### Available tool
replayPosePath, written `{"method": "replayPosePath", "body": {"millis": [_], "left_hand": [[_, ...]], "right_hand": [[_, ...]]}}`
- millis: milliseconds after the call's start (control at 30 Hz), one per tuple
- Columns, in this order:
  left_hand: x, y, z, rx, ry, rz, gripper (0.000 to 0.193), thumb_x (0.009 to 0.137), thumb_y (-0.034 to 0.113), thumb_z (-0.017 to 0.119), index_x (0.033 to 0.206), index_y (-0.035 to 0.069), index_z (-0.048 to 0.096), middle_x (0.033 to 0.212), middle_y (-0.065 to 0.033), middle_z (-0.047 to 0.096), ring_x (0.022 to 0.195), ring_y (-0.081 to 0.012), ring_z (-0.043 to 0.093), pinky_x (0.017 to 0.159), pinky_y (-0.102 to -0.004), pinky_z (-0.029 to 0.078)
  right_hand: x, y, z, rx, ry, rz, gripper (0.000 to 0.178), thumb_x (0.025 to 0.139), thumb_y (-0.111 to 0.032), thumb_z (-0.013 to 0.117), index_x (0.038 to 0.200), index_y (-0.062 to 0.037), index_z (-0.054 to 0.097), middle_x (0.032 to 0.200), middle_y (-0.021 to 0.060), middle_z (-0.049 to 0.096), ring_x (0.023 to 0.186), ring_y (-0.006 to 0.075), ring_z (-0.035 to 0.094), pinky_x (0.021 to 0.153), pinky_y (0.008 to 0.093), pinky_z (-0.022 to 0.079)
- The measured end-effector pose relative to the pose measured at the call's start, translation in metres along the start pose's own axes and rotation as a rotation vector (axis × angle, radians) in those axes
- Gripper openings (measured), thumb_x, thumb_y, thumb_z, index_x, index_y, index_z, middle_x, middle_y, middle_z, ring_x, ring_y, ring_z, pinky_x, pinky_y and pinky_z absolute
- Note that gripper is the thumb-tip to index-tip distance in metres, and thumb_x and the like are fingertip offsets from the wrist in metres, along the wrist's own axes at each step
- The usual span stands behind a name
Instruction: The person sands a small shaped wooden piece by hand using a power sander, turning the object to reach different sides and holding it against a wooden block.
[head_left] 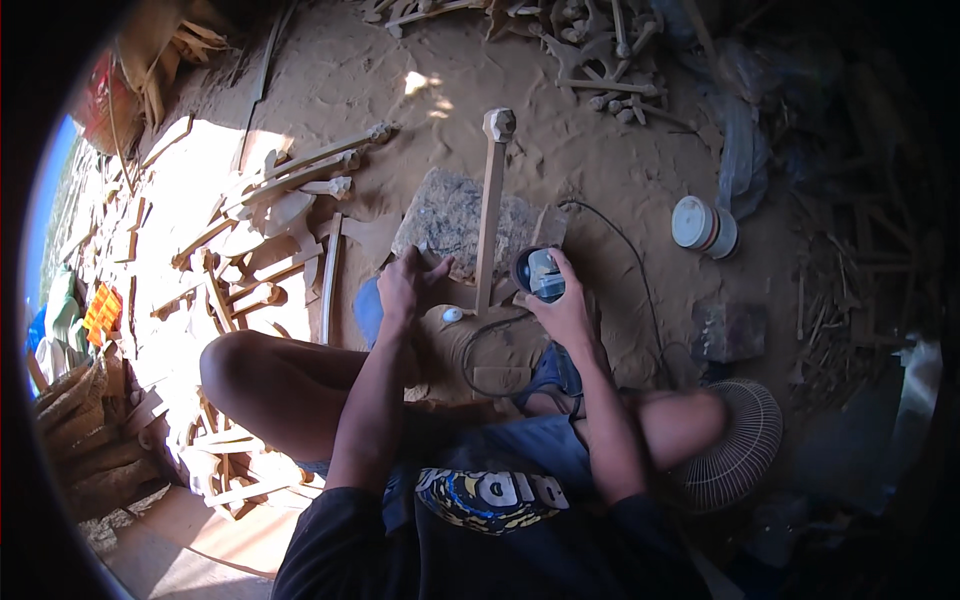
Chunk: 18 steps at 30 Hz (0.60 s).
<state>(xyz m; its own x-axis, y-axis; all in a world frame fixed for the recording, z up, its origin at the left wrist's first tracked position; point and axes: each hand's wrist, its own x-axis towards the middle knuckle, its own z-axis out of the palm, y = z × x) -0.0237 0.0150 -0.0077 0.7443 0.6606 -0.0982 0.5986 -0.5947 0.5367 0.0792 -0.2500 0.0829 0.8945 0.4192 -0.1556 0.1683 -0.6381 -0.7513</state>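
My right hand (565, 310) grips a dark round tool (546, 275) with a grey, shiny middle, and a black cord runs close to it. My left hand (402, 285) is by the near left edge of a rough stone block (455, 215), thumb apart from the fingers. Nothing shows plainly in its grasp. Between my hands a long pale squared piece (490, 215) with a knobbed end, perhaps bone, stands or leans in front of the block. Its lower end is near a small white round thing (452, 314). A blue rounded object (369, 308) is partly hidden by my left wrist.
Long pale bone-like pieces (290, 175) lie in sunlight at left; another heap (610, 70) lies far off. A white tub (695, 224) stands right on the sandy ground (380, 90). A black cord (640, 265) curves past my right hand. A round wire fan guard (745, 440) is beside my right knee.
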Motion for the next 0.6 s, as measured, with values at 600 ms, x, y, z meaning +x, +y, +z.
{"method": "replayPosePath", "body": {"millis": [600], "left_hand": [[-0.002,-0.001,0.013,-0.05,0.037,0.03,0.073,0.083,0.074,0.081,0.094,0.004,0.065,0.086,-0.022,0.077,0.086,-0.0464,0.076,0.077,-0.0542,0.059]], "right_hand": [[0.001,0.055,0.02,0.044,0.103,-0.104,0.086,0.082,-0.023,0.085,0.161,-0.0211,0.052,0.141,0.0243,0.071,0.129,0.0439,0.068,0.107,0.0496,0.055]]}}
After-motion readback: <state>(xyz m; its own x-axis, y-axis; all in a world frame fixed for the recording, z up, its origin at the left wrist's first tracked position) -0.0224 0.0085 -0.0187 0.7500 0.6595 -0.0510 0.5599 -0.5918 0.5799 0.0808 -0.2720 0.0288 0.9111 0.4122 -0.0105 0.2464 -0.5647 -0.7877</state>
